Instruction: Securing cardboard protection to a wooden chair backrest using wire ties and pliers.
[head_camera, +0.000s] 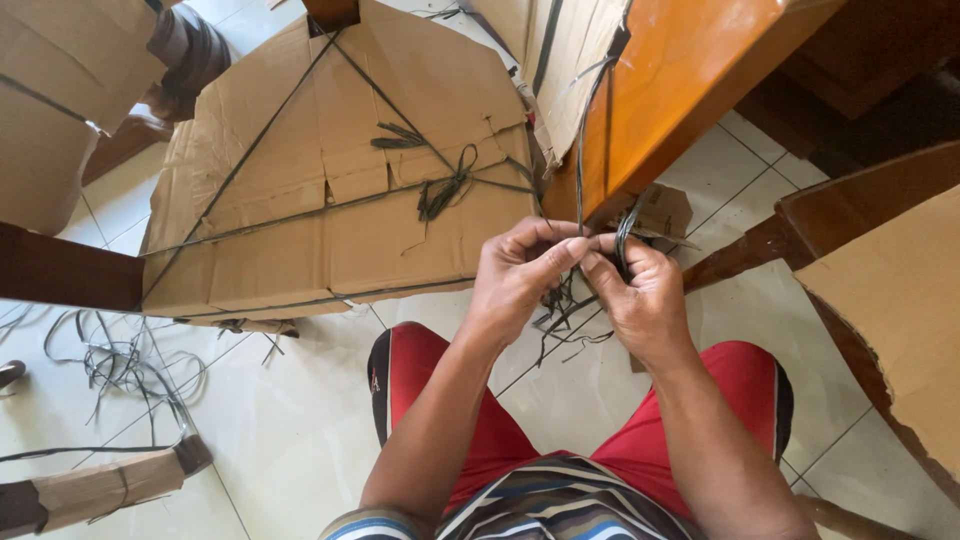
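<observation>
Tiled floor (290, 420), both hands (580, 285) pinching black string (580, 170)

I pinch a bundle of thin, dark, flat plastic strapping cord (585, 275) between my two sets of fingertips. It runs taut upward from my grip along the near edge of the orange-brown varnished wooden furniture piece (680, 90) wrapped in cardboard at far right. Below my grip its frayed loose ends dangle and splay above the floor.
</observation>
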